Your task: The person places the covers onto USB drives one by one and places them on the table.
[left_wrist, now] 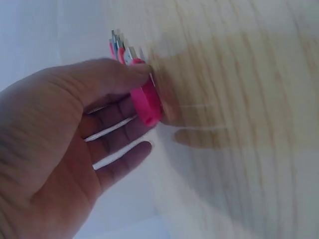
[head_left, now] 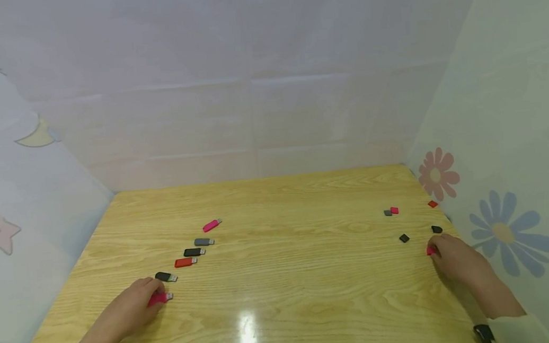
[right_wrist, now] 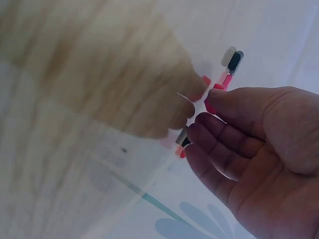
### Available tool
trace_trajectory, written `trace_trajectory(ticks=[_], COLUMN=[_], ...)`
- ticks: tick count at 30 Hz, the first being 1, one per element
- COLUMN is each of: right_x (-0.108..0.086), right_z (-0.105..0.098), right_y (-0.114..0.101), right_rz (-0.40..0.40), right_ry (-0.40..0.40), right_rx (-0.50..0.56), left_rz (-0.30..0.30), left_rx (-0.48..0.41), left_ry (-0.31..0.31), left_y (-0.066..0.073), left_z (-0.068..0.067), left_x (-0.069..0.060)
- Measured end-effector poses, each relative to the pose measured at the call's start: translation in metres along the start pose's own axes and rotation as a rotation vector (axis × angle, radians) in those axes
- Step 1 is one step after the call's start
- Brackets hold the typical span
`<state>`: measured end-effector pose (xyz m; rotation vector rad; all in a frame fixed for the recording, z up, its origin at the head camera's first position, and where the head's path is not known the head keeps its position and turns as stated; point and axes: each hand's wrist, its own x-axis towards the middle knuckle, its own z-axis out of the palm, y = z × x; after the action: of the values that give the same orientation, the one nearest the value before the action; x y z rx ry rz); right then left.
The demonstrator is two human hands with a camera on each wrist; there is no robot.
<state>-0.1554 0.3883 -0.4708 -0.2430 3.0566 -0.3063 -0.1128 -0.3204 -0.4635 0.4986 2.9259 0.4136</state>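
Note:
At the table's left, my left hand (head_left: 133, 308) pinches a pink USB stick (head_left: 157, 299), its metal plug pointing right; the left wrist view shows thumb and fingers on the pink body (left_wrist: 146, 103). Just beyond it lies a black USB stick (head_left: 163, 276). Near the right edge my right hand (head_left: 458, 259) pinches a small pink cap (head_left: 430, 250) between thumb and fingers, partly hidden by them. A dark cap (head_left: 437, 229) lies just beyond that hand, and a black square cap (head_left: 404, 238) is to its left.
A red stick (head_left: 183, 262), a black one (head_left: 192, 252), a grey one (head_left: 202, 242) and a pink one (head_left: 210, 226) form a slanting row. Farther back at right lie a grey cap (head_left: 388, 213), a pink cap (head_left: 394, 210) and a red cap (head_left: 432, 203). Patterned sheets flank the table.

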Motion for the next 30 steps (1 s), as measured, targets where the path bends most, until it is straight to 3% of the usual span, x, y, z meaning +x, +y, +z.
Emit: trace_trajectory(ticks=[8,17,30], right_x=[-0.002,-0.003,-0.004], right_z=[-0.001,0.002,0.001], right_y=[-0.013,-0.021,-0.05], right_rz=[0.042,-0.032,-0.034], right_ry=[0.062,0.189,0.206], right_rx=[0.1,0.14,0.227], left_rz=[0.037,0.045,0.16], left_rx=[-0.022,-0.055,-0.219], left_ry=[0.058,0.082,0.1], left_y=[0.003,0.019,0.043], left_z=[0.002,0.001,0.004], left_x=[0.0,0.013,0.033])
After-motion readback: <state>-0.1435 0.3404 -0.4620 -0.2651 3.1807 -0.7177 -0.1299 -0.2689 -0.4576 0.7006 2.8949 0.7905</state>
